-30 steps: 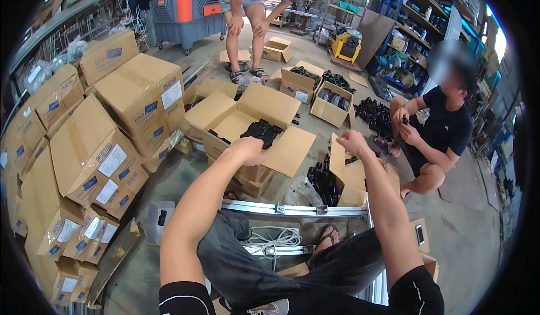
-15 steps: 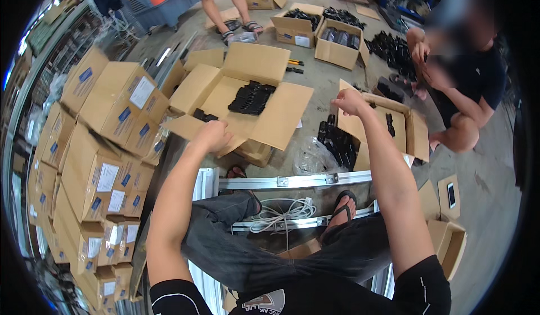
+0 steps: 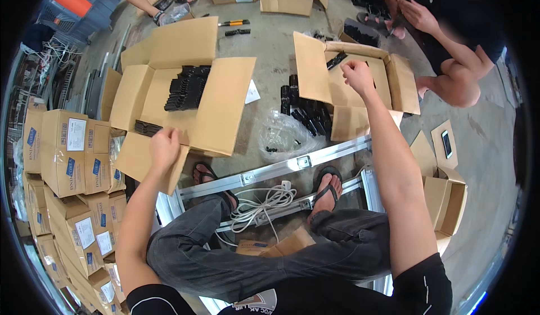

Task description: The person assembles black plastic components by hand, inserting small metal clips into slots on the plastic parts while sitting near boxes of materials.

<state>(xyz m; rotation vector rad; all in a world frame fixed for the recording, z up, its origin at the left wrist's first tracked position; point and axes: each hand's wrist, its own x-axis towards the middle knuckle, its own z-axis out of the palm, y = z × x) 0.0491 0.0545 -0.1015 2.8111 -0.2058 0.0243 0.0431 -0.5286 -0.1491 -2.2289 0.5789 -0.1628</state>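
Note:
My left hand (image 3: 165, 147) is closed at the near corner of a large open carton (image 3: 225, 109), over its near flap. What its fingers hold, if anything, is hidden. Close by in that carton lies a small group of black parts (image 3: 148, 128), and a bigger stack of black parts (image 3: 185, 88) lies farther in. My right hand (image 3: 358, 77) hangs over a second open carton (image 3: 312, 70), its fingers curled together. I cannot make out anything in them. Past its knuckles a black part (image 3: 337, 60) rests inside that carton.
Between the cartons lie a clear plastic bag (image 3: 284, 135) and black cylindrical pieces (image 3: 312, 116). A metal rail (image 3: 270, 171) and coiled white cable (image 3: 264, 205) are by my feet. Stacked cartons (image 3: 64, 152) stand left. At right, a co-worker's hands (image 3: 416, 14) hold a small black part.
The whole view has shifted, so the cartons sit farther left and higher. My right hand has moved from the second carton's left flap to over its inside. My left hand stays by the large carton.

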